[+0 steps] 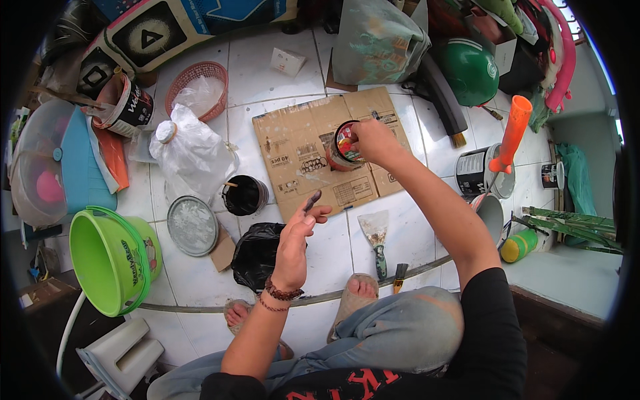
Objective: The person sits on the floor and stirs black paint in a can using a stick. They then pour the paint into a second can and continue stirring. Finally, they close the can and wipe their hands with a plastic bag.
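Observation:
My right hand [376, 141] reaches over a flattened cardboard sheet [287, 137] to a small can [337, 160] standing on it. Its fingers are closed at the can's mouth, where red and yellow colours show. What they pinch, if anything, is hidden. Nearer to me, my left hand [293, 243] is raised with its fingers stretched out, holding nothing, and one fingertip is stained dark. Below that hand lies a black plastic bag [257, 257]. A dark cup [245, 195] with a stick in it stands to its left.
A putty knife [377, 243] and a paintbrush [400, 277] lie near my feet. On the left are a round lid [193, 225], a green bucket [107, 263] and a pink basket [220, 73]. Paint cans [473, 170] and a green helmet [467, 73] are on the right.

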{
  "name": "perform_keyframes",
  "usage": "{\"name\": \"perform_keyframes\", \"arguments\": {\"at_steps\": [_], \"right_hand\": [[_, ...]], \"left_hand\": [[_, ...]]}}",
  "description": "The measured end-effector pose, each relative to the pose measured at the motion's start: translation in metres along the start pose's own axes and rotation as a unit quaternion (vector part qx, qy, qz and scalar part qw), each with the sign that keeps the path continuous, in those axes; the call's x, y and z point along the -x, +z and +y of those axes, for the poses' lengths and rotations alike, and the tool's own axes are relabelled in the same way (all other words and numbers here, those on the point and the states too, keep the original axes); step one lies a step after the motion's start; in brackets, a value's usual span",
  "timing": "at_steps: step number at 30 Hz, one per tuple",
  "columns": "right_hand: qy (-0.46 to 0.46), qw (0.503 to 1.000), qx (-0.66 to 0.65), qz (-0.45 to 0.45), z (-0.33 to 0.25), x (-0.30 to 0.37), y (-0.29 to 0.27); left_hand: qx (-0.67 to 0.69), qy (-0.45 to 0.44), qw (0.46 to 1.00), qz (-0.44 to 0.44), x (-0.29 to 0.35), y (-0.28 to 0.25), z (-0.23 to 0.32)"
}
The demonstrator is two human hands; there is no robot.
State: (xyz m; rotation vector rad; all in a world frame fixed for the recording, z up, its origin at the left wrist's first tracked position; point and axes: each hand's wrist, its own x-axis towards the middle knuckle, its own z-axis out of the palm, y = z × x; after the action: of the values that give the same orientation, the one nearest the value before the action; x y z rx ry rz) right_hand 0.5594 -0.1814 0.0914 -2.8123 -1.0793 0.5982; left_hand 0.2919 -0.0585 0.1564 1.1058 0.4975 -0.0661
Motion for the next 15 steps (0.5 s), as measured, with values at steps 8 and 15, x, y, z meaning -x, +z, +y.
{"name": "perform_keyframes", "arguments": {"at_steps": [8,15], "right_hand": [[0.03,0.997,-0.048,-0.046,-0.002,-0.013,-0.015],[0.035,0.999,-0.008,0.026,-0.012,0.001,0.0]], "left_hand": [[0.083,-0.038,0.996,-0.024,-0.013,-0.006,-0.014],[0.143,-0.074,0.986,-0.051,-0.011,0.0,-0.016]]}}
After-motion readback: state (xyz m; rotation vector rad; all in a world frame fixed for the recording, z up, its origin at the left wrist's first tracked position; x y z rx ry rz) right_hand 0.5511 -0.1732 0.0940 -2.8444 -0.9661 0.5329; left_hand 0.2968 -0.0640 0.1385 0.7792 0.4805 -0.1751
